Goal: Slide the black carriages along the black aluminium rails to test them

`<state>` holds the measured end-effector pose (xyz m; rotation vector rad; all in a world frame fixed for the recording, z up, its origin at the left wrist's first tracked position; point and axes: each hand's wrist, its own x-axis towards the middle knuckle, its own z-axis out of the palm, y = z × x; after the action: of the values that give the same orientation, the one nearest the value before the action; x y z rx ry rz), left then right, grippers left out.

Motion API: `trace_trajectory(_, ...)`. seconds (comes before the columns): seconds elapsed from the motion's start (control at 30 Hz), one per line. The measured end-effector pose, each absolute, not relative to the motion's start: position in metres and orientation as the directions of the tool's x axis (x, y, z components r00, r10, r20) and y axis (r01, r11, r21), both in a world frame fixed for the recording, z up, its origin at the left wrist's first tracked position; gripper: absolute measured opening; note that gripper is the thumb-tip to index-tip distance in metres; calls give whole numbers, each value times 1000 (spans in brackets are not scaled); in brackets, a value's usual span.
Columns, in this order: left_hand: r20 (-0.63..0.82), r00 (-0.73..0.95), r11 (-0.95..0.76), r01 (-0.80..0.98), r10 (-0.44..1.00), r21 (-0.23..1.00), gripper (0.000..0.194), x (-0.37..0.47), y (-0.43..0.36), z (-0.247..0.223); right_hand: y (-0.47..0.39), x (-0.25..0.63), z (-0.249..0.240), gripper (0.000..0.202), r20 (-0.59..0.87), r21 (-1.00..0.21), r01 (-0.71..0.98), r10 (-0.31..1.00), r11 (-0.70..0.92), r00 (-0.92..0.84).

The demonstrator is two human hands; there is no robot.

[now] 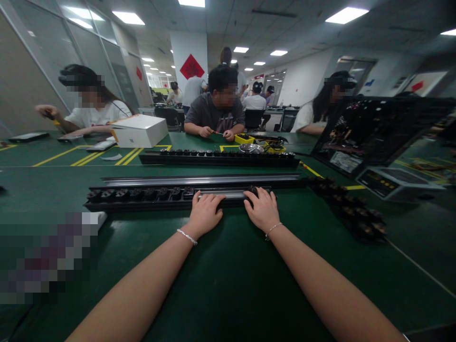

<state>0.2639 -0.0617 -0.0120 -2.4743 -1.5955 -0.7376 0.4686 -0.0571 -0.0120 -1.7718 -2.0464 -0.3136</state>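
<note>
A long black rail (231, 203) lies crosswise in front of me, with a row of small black modules (136, 194) with roundish tops seated in its left part. My left hand (206, 213) lies over the rail just right of that row, fingers bent across its top and thumb at the near side. Further right along the same rail, my right hand (263, 209) has a single black module (253, 190) between thumb and fingers. Its lower part is hidden. Between both hands the rail's inside looks smooth and grey.
Behind lies another rail (199, 181), then a rail filled with modules (221, 159). Loose modules (359, 218) sit on the right of the green table (228, 285), near a grey device (395, 183). A white box (140, 132) stands back left. Across the table, a person (215, 107) holds a thin tool.
</note>
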Motion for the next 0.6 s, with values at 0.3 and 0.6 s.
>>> trace_trajectory(0.3, 443, 334, -443, 881, 832, 168, 40, 264, -63, -11, -57, 470, -12, 38, 449, -94, 980, 886, 174, -115)
trace_trajectory(0.6, 449, 334, -444, 881, 829, 165, 41, 264, -62, -12, -57, 472, -12, 38, 457, -103, 979, 883, 173, -108)
